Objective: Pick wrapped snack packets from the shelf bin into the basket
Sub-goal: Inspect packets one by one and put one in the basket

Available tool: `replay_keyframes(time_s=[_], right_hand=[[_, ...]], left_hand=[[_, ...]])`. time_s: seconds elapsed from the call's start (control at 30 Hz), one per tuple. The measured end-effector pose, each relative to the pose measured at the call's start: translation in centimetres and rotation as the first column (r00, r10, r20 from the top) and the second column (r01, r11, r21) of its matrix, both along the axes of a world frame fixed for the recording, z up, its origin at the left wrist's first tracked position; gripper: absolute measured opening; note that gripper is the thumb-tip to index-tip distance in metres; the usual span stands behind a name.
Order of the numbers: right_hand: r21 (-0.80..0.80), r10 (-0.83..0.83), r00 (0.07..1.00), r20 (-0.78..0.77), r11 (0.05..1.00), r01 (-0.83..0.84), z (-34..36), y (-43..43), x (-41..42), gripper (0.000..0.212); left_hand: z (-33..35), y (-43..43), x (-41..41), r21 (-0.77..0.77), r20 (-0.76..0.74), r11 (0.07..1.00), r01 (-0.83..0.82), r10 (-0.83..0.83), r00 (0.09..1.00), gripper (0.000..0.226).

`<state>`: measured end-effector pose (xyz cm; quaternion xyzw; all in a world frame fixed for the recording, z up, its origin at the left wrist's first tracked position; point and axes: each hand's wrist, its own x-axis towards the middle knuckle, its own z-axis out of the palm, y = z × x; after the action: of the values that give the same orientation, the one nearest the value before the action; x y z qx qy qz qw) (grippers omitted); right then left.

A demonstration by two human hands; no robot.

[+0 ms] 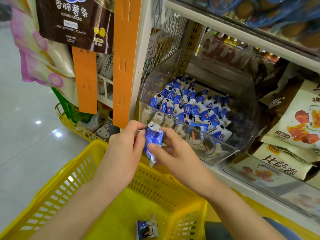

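Item: blue packet, pinched in grip of both my left hand and right hand, above basket far rim, before shelf bin. Advice: carry inward, lower, release beside lone packet on basket floor.

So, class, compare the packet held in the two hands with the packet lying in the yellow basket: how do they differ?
The held packet is pinched between the left hand and right hand; the basket packet is untouched. The held packet stands on end above the rim of the basket; the basket packet lies on its floor. Both have blue-and-white wrappers.
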<state>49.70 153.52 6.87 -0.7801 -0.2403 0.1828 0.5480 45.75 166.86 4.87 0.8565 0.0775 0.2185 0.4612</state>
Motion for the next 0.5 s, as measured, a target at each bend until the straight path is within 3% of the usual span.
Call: replay_keyframes(time_s=[0.2,0.27,0.4,0.5], right_hand=[[0.032,0.004,1.0,-0.023,0.999,-0.003,0.1,-0.3,0.6,0.03],[0.053,-0.042,0.999,-0.003,0.998,0.042,-0.2,-0.3,0.7,0.029],[-0.128,-0.1,0.922,0.374,0.979,0.158,-0.5,-0.7,0.7,0.042],[-0.199,-0.036,0.853,0.52,0.966,0.162,-0.8,-0.5,-0.1,0.056]], left_hand=[[0.4,-0.2,0.2,-0.09,-0.021,0.995,0.052,-0.054,0.998,0.017],[0.6,-0.4,0.1,-0.192,-0.042,0.977,0.091,-0.101,0.994,0.02],[0.8,-1.2,0.0,-0.595,-0.105,0.773,0.22,-0.346,0.932,0.026],[0.6,-1.4,0.1,-0.671,-0.142,0.724,0.16,-0.338,0.93,0.028]])
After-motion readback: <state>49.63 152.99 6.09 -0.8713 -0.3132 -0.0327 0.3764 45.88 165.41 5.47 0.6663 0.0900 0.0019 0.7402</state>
